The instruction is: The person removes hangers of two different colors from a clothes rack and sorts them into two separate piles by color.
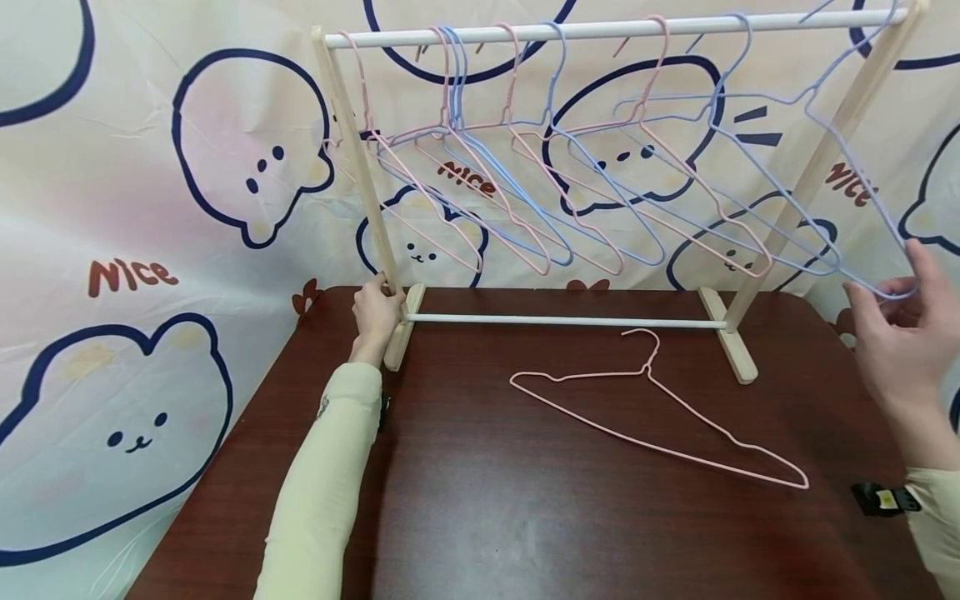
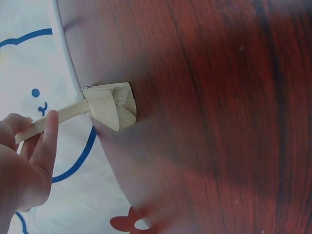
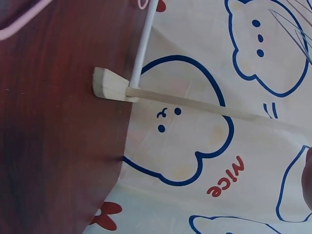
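My left hand [image 1: 377, 315] grips the left wooden post [image 1: 361, 167] of a hanger rack, low down near its foot. The left wrist view shows the thumb and fingers around that post [image 2: 73, 111]. At the far right, my right hand [image 1: 911, 342] pinches the lower corner of a blue clothes hanger [image 1: 853, 164] between thumb and fingers. That hanger's hook is up at the right end of the rack's white top rod [image 1: 600, 31]. Only a sliver of a finger [image 3: 307, 180] shows in the right wrist view.
Several pink and blue hangers hang along the rod. One pink hanger [image 1: 647, 368] lies on the dark wooden table [image 1: 480, 500]. A white lower bar [image 1: 562, 321] joins the rack's feet, and a printed cloth [image 1: 187, 275] hangs behind.
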